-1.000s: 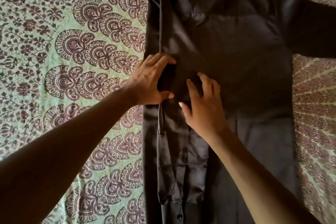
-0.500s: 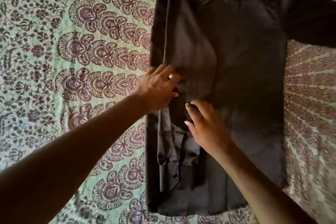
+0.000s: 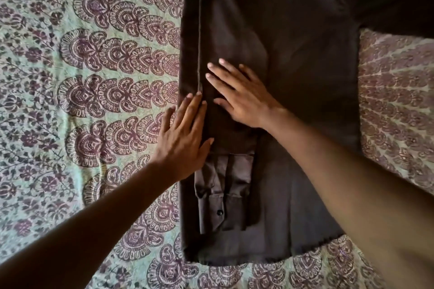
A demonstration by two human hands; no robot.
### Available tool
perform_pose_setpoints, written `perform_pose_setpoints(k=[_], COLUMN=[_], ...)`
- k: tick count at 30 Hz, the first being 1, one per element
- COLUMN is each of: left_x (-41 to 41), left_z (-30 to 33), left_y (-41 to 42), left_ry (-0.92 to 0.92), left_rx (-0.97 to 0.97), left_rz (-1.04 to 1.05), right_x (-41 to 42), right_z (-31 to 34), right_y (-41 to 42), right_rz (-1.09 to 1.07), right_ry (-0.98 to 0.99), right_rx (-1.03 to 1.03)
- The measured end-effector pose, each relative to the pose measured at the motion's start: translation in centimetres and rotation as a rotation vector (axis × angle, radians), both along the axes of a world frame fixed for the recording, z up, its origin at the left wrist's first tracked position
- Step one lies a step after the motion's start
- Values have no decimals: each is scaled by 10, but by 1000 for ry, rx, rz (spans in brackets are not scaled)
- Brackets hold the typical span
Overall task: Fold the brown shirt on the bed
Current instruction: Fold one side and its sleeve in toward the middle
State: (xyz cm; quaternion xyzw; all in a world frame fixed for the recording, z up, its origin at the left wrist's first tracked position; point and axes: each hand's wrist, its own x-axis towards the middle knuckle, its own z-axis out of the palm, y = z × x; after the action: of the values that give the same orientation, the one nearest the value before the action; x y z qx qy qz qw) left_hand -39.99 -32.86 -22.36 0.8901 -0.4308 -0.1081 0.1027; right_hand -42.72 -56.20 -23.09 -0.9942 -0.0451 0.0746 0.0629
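Observation:
The dark brown shirt lies flat on the bed, back up, collar end away from me. Its left side is folded inward, and that sleeve runs down the folded panel to a buttoned cuff. The other sleeve stretches out to the upper right. My left hand rests flat on the shirt's left folded edge, fingers together and partly on the bedspread. My right hand lies flat with fingers spread on the folded sleeve, just right of the left hand. Neither hand grips cloth.
A green bedspread with maroon paisley and flower print covers the bed around the shirt. The shirt's bottom hem lies near me, with a strip of bedspread below it.
Both hands went from pinching the sleeve to lying flat on the cloth. The left hand slid to the shirt's left edge, and the view shifted so more of the hem shows.

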Motion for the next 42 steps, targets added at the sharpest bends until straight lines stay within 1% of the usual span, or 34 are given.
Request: perform_pose_setpoints(k=[2, 6, 8, 11, 17, 19, 20, 22, 23, 24, 26, 28, 32, 36, 38, 40, 42], left_x=[-8, -7, -11, -32, -69, -62, -56, -44, -39, -37, -35, -37, -49, -64, -69, -76, -86], left_z=[-10, -11, -10, -11, -12, -4, 1, 8, 8, 4, -7, -18, -17, -16, -11, -5, -1], left_y=[12, 13, 13, 23, 54, 49, 41, 18, 6, -4, -13, -10, 4, 27, 34, 40, 47], left_ry=[-25, -69, -72, -45, -11, 8, 19, 39, 42, 35, 10, -2, 14, 20, 26, 44, 65], left_rx=[69, 109, 93, 71, 81, 15, -29, -80, -74, -51, 17, 67, 77, 95, 104, 86, 74], left_rz=[-50, -87, -153, -324, -448, -420, -370, -270, -260, -288, -408, -485, -484, -538, -525, -456, -405], right_x=[25, 61, 68, 66, 64, 63, 62, 54, 48, 39, 20, 3, 17, 53, 59, 50, 20], right_z=[2, 13, 14, 15, 16, 18, 20, 22, 21, 18, 9, -1, -6, -4, 0, 5, 8], right_y=[-21, -52, -52, -44, -44, -42, -38, -27, -21, -16, -6, 2, -5, -35, -37, -21, 3], right_rz=[35, -19, -26, -34, -37, -32, -26, -5, 10, 30, 43, -27, -147, -201, -228, -231, -161], right_ry=[111, 186, 211, 219, 245, 225, 192, 80, 37, 10, -1, 10, 16, 48, 72, 11, -52], right_rx=[-69, -98, -113, -111, -84, -89, -98, -100, -86, -69, -39, -39, -45, -42, -46, -67, -32])
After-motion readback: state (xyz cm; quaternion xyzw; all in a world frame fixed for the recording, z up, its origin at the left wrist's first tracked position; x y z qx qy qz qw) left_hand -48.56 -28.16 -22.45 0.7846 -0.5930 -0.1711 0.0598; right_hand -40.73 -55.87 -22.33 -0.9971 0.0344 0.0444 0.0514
